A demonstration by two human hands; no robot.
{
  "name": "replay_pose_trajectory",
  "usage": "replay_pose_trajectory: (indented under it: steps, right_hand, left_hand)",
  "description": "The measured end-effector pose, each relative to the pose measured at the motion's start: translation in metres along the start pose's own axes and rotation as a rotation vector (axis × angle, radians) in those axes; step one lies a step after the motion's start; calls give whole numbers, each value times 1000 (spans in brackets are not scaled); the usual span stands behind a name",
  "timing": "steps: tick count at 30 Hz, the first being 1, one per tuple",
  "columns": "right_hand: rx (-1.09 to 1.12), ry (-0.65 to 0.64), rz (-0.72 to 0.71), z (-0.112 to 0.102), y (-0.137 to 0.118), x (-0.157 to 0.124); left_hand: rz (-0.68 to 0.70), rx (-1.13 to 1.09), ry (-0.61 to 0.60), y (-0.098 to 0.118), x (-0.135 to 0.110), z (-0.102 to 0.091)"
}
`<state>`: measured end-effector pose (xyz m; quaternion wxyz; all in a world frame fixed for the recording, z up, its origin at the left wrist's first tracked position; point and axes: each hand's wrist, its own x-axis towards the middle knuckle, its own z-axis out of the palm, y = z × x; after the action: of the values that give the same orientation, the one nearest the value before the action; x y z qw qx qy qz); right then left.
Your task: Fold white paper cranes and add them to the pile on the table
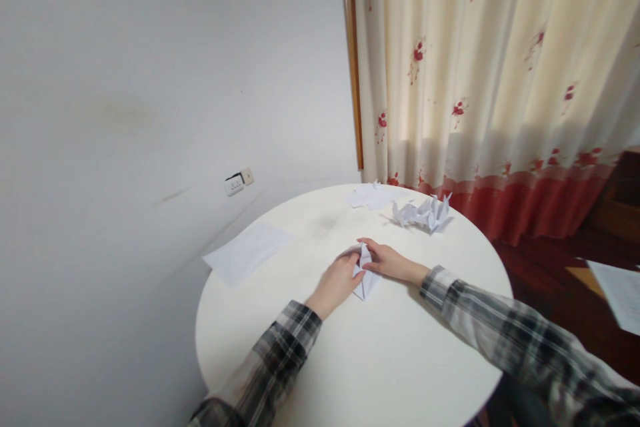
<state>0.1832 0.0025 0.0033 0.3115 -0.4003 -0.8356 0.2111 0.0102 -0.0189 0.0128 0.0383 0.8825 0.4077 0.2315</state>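
Observation:
A partly folded sheet of white paper [367, 285] lies on the round white table [400, 360], a pointed corner toward me and a raised flap in its middle. My left hand [341, 281] is closed on the paper's left side, fingers at the raised flap and thumb near the centre. From the right, my right hand [389, 261] grips the other side, its fingers reaching over the far edge and its thumb close to the flap. Both hands partly hide the paper, so its full shape does not show.
Several folded paper cranes [425, 215] cluster at the table's far right. Behind them lie paper pieces [370, 197]. A flat white sheet [249, 252] overhangs the left edge by the wall, below a socket [234, 185]. A flowered curtain [490, 80] hangs behind.

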Motion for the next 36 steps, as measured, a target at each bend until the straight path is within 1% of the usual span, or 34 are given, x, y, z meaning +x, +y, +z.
replay_pose_trajectory:
  steps: [8, 14, 22, 28, 34, 36]
  right_hand:
    - [1, 0, -24, -1, -1, -1]
    - [35, 8, -41, 1, 2, 1]
    - [71, 17, -32, 6, 4, 3]
    - [73, 22, -22, 7, 4, 4]
    - [64, 17, -51, 8, 4, 4]
    - [53, 11, -52, 8, 4, 4]
  left_hand:
    - [5, 41, -18, -3, 1, 3]
    - [-12, 95, -20, 2, -1, 1]
    - [-165, 168, -46, 5, 3, -2]
    - [-253, 229, -22, 8, 4, -5]
    - [-235, 214, -5, 10, 4, -6]
    - [-248, 197, -4, 9, 5, -5]
